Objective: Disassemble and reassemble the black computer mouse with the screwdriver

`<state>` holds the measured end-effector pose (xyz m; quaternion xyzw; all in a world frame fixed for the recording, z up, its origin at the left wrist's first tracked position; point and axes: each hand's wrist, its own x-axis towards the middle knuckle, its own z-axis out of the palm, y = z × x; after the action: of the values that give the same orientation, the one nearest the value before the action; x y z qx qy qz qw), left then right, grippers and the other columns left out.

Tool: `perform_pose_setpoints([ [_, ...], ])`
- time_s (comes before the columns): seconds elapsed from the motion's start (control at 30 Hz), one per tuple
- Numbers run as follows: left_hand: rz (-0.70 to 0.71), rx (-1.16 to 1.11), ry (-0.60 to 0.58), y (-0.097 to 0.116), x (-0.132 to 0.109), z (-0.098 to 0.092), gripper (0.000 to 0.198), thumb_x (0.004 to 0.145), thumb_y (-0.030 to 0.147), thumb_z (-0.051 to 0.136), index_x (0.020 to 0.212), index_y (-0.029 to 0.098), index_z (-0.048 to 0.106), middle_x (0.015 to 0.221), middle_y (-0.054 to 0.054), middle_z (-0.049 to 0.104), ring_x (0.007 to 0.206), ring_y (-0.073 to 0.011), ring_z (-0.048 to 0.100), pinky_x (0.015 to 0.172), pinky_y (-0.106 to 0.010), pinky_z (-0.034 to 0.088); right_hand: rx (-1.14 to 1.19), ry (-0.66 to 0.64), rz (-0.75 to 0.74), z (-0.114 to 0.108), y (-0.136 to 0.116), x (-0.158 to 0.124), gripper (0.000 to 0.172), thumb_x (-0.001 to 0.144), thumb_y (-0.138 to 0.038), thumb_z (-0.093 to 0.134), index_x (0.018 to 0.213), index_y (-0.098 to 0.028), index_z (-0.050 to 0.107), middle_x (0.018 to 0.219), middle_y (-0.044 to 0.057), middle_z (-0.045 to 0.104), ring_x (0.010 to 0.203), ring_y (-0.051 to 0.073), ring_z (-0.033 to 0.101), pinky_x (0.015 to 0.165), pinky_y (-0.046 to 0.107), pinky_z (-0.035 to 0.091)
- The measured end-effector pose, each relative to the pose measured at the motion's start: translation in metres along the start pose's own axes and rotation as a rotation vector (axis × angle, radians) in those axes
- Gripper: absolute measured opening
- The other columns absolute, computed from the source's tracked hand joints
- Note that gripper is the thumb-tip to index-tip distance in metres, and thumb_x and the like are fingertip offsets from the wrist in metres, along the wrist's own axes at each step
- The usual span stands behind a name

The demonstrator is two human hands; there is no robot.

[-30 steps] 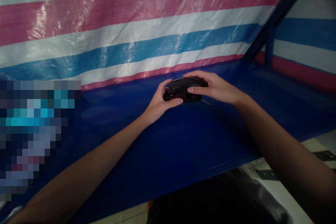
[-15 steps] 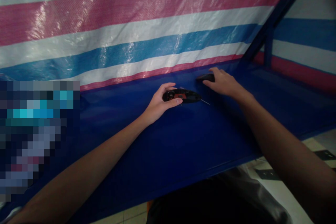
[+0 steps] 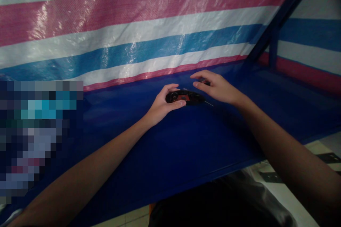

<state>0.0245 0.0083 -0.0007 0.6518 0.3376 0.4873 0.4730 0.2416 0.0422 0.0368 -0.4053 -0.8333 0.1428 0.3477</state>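
My left hand (image 3: pixel 166 100) grips the left end of an opened black oval casing (image 3: pixel 196 98), thumb on the near side and fingers on the far side. It looks like the base of a computer mouse, with a reddish-brown board inside. From its right end juts a thin pale wire or rod (image 3: pixel 209 103). My right hand (image 3: pixel 210 83) is above and beyond the casing's right end, fingers and thumb apart. A curved black piece (image 3: pixel 204 81) shows between them, apparently lying on the table and mostly hidden by the hand.
A dark blue surface (image 3: pixel 165 156) lies under both hands. Behind it rises a striped plastic sheet (image 3: pixel 133 49), with a dark blue frame bar (image 3: pixel 282 14) at the right. The left side is pixelated. Pale flooring and dark strips (image 3: pixel 271 177) show below right.
My right hand has moved left and its fingers have come off the black piece, which stays about where it was. My left hand and the casing have barely moved.
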Motion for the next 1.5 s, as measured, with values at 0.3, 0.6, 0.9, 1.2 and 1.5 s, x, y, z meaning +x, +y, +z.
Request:
perform_pose_setpoints([
  [0.3, 0.015, 0.062, -0.02, -0.002, 0.001, 0.0, 0.07, 0.058, 0.029, 0.081, 0.116, 0.02, 0.043, 0.111, -0.007, 0.06, 0.102, -0.0217, 0.058, 0.094, -0.041, 0.041, 0.202, -0.268, -0.194, 0.02, -0.017, -0.001, 0.022, 0.084, -0.032, 0.058, 0.102, -0.022, 0.064, 0.113, 0.006, 0.061, 0.102, 0.019, 0.058, 0.091, 0.04, 0.045],
  [0.6, 0.084, 0.146, -0.094, -0.003, -0.002, 0.001, 0.071, 0.059, 0.034, 0.08, 0.118, 0.021, 0.042, 0.114, -0.009, 0.058, 0.108, -0.0243, 0.056, 0.095, -0.044, 0.042, 0.205, -0.369, -0.214, 0.022, -0.015, 0.0, 0.028, 0.084, -0.031, 0.057, 0.11, -0.023, 0.063, 0.115, 0.005, 0.06, 0.107, 0.018, 0.056, 0.094, 0.037, 0.041],
  [0.9, 0.14, 0.152, -0.137, -0.004, -0.002, 0.003, 0.071, 0.059, 0.034, 0.081, 0.118, 0.021, 0.043, 0.118, -0.01, 0.058, 0.11, -0.0251, 0.056, 0.095, -0.043, 0.042, 0.218, -0.342, -0.153, 0.024, -0.023, -0.001, 0.022, 0.076, -0.026, 0.065, 0.098, -0.02, 0.064, 0.106, 0.006, 0.059, 0.098, 0.018, 0.058, 0.089, 0.035, 0.043],
  [1.2, 0.155, 0.194, -0.157, -0.006, -0.003, 0.003, 0.075, 0.058, 0.035, 0.081, 0.121, 0.021, 0.042, 0.122, -0.011, 0.056, 0.112, -0.0259, 0.055, 0.097, -0.044, 0.041, 0.07, -0.347, -0.199, 0.02, -0.029, 0.0, 0.021, 0.074, -0.028, 0.066, 0.094, -0.02, 0.068, 0.106, 0.006, 0.061, 0.098, 0.02, 0.057, 0.089, 0.035, 0.043],
  [1.5, 0.222, 0.287, -0.18, -0.005, -0.003, 0.003, 0.072, 0.059, 0.038, 0.08, 0.119, 0.022, 0.044, 0.126, -0.012, 0.053, 0.114, -0.0272, 0.053, 0.098, -0.046, 0.04, -0.145, -0.307, -0.332, 0.015, -0.033, -0.003, 0.02, 0.075, -0.035, 0.067, 0.084, -0.017, 0.071, 0.099, 0.009, 0.063, 0.094, 0.023, 0.056, 0.086, 0.037, 0.042],
])
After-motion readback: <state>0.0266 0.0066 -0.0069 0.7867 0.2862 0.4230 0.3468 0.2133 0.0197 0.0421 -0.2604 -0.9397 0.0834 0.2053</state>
